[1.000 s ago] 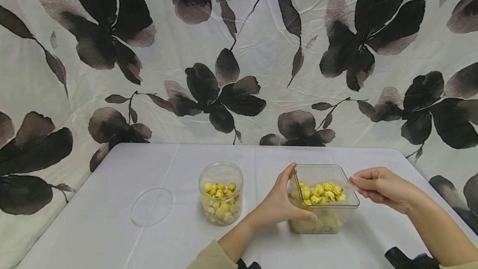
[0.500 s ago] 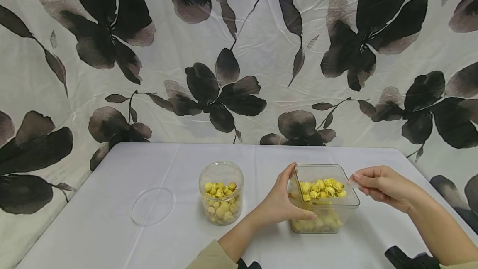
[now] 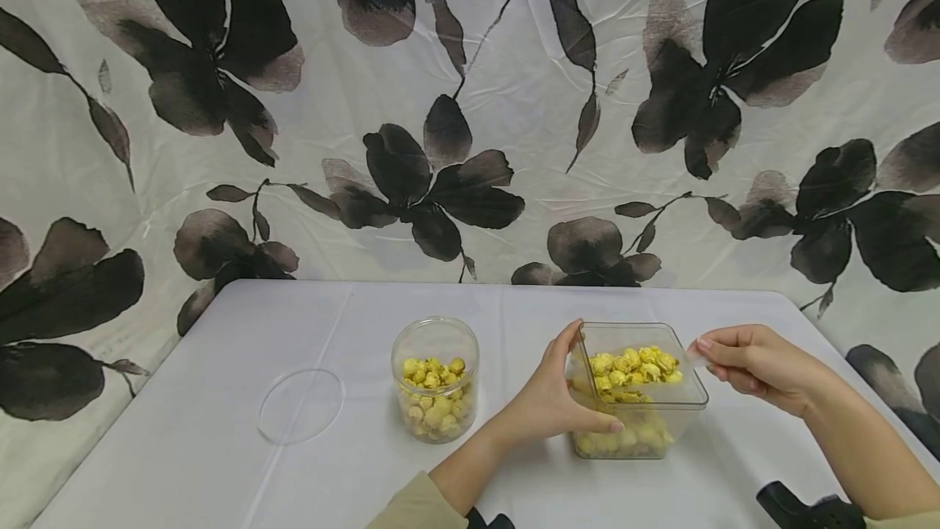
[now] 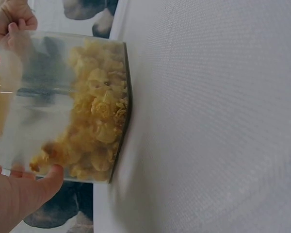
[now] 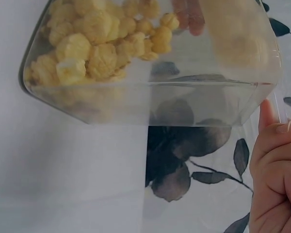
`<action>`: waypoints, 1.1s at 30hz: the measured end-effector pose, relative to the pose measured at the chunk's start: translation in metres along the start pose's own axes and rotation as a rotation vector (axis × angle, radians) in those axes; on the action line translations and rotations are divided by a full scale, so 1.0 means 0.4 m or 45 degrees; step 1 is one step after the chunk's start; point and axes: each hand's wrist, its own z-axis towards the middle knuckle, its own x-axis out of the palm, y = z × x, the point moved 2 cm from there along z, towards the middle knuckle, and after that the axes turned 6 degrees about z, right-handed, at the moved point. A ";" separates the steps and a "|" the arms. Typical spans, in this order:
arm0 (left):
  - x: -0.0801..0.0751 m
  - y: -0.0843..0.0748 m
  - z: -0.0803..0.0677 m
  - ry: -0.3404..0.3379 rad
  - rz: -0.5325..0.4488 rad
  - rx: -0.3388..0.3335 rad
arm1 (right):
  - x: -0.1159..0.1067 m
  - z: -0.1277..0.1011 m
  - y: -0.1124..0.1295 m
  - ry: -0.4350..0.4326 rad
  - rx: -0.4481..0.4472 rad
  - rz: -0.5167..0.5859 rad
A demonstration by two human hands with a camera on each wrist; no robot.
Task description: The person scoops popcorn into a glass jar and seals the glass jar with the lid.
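Note:
My left hand (image 3: 547, 402) grips the left side of a clear square container (image 3: 686, 423), thumb across its front and fingers at the back. Yellow popcorn (image 4: 99, 111) fills its lower part. My right hand (image 3: 764, 370) pinches the handle of what looks like a clear plastic scoop (image 3: 699, 359) at the container's right rim. The scoop's bowl does not show clearly; a clump of popcorn (image 3: 635, 367) sits inside, near the rim and above the rest. In the right wrist view, the curled right fingers (image 5: 276, 160) lie close beside the rim.
A round clear jar (image 3: 435, 341), partly filled with yellow popcorn, stands left of the container. Farther left, a clear round lid (image 3: 301, 441) lies flat on the white table (image 3: 184, 464). A floral cloth (image 3: 558, 129) hangs behind the table.
The upper clump of popcorn has risen a little inside the container, and a gap shows beneath it. My right hand has shifted very slightly up and right; the left hand stays put.

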 end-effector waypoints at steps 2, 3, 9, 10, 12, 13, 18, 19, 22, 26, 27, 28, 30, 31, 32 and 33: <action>0.000 0.000 0.000 0.000 -0.003 -0.001 | -0.002 -0.001 0.001 -0.001 0.004 0.000; 0.000 -0.001 0.000 0.000 -0.003 -0.002 | -0.003 -0.002 0.001 -0.006 0.007 -0.009; 0.000 -0.001 -0.001 -0.002 0.003 -0.001 | -0.007 -0.008 0.004 -0.043 0.016 -0.056; 0.000 -0.001 -0.001 -0.002 0.003 -0.001 | -0.007 -0.008 0.004 -0.045 0.013 -0.058; 0.000 -0.002 -0.001 -0.001 0.000 0.000 | -0.006 -0.007 0.005 -0.047 0.013 -0.063; 0.001 -0.002 -0.001 -0.002 0.001 -0.001 | -0.005 -0.006 0.005 -0.042 0.008 -0.062; 0.002 -0.001 0.000 -0.008 0.002 0.001 | 0.001 0.008 0.006 -0.052 0.020 -0.087; 0.002 -0.001 0.000 -0.010 0.003 0.000 | 0.002 0.011 0.007 -0.056 0.018 -0.090; 0.003 0.000 0.002 -0.010 -0.002 -0.001 | 0.005 0.019 0.009 -0.078 0.017 -0.103; 0.003 0.001 0.002 -0.010 -0.005 -0.002 | 0.006 0.024 0.011 -0.100 0.024 -0.103; 0.003 0.001 0.002 -0.009 -0.003 -0.002 | 0.006 0.025 0.011 -0.102 0.031 -0.096; 0.003 0.001 0.002 -0.009 0.000 -0.002 | 0.006 0.025 0.011 -0.102 0.036 -0.089; 0.003 0.001 0.001 -0.008 0.004 -0.002 | 0.005 0.025 0.011 -0.095 0.043 -0.075; 0.003 0.001 0.001 -0.007 0.006 -0.001 | 0.005 0.025 0.010 -0.090 0.046 -0.066; 0.003 0.001 0.001 -0.007 0.010 0.000 | 0.004 0.024 0.009 -0.083 0.048 -0.057; 0.003 0.001 0.000 -0.008 0.013 0.001 | 0.003 0.023 0.008 -0.076 0.050 -0.044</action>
